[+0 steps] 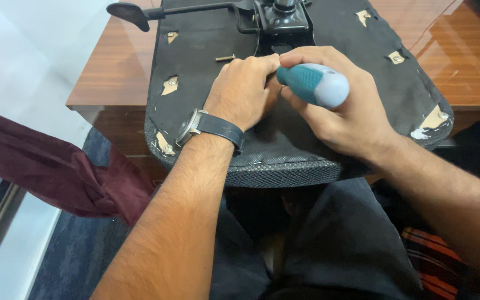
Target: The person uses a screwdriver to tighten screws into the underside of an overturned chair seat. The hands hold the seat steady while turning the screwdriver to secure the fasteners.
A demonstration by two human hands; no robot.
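Polished brown wood makes the desk (112, 72), and on it lies the biggest thing, an upside-down office chair seat (206, 33) with black fabric on its underside and a mesh edge toward the person. This seat is the landmark for all other places. Its near edge hangs over the desk front, above the person's lap in dark trousers (329, 239). To the left of the seat, lower down, a dark red cloth (45, 166) hangs beside the desk, over a blue-grey carpet (79, 244).

At the far middle of the seat sits the black metal mechanism (284, 16), and from it a black lever (140, 14) goes out past the seat's left far corner.

Both hands rest on the middle of the seat, just in front of the mechanism. The right hand (345, 105) is closed around the handle of a screwdriver (313, 83), teal with a pale grey end; the shaft and tip are hidden behind the hands. The left hand (243, 89), with a dark wristwatch (212, 126) on its wrist, has its fingers curled and pressed against the right hand near the screwdriver; what the fingertips hold I cannot tell.

A small brass-coloured bolt (225, 58) lies loose on the fabric, just beyond the left hand. Small screws (169, 83) sit in cut-outs along both sides of the seat.
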